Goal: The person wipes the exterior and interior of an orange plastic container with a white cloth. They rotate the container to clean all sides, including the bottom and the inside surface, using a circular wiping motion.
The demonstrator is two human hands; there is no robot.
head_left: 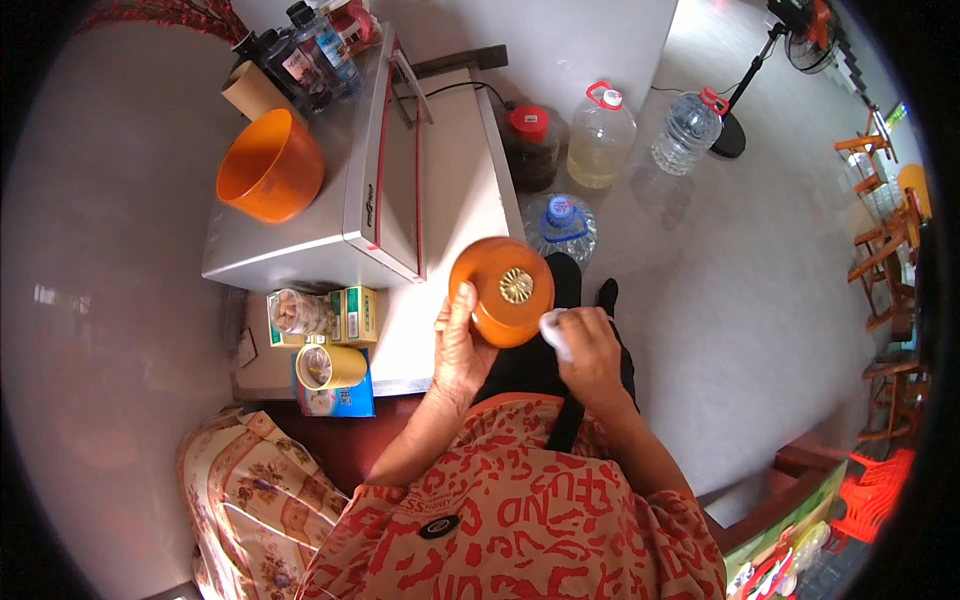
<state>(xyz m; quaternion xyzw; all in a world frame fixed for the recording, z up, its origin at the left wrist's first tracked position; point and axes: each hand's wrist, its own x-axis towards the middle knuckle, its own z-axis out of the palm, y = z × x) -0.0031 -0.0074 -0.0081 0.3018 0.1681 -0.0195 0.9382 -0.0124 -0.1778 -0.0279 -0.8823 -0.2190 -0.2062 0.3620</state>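
Note:
My left hand (461, 352) grips a round orange-brown lid (482, 305) from its lower left side, with the thumb on its face. A gold flower-shaped knob (516, 286) sits on the lid and faces up toward me. Just right of the lid, my right hand (592, 358) is closed on a white cloth or tissue (555, 335). The cloth is close to the lid's right edge; whether it touches, I cannot tell. An orange pot (262, 178), its mouth tilted toward the left, stands on a silver box-shaped appliance (300, 245).
Dark bottles (300, 70) stand behind the pot. On the white table (462, 190) are a jar (297, 311), a yellow canister (335, 367) and green-yellow boxes (358, 313). Large jugs (600, 140) and a red-lidded jar (530, 150) stand on the floor beyond, near a fan (812, 38).

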